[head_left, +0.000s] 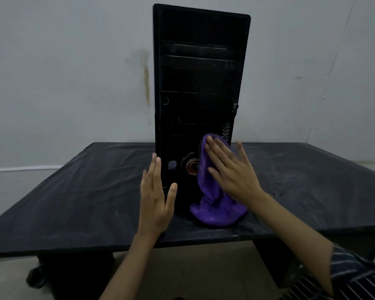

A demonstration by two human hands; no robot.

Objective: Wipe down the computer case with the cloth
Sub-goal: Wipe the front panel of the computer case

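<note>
From the head camera I see the black computer case (200,100) standing upright on the dark desk (74,191), its front panel facing me, against a pale grey wall (63,72) with a brownish streak.

My right grip (230,169) is released, its fingers straight and spread, pressing the purple cloth (212,204) flat against the lower front of the case. The cloth rises just past the fingertips and hangs below the palm, its lower end bunched on the desk directly under the grip. Just left of this grip, half hidden by the cloth, a round silver and red button (189,164) shows on the panel.

My left grip (155,195) is also released, fingers straight and pointing up, laid along the lower left edge of the case, the thumb spread toward the front panel. The case stands between the two grips.

A striped sleeve (355,276) shows on my right arm at the lower right corner
</note>
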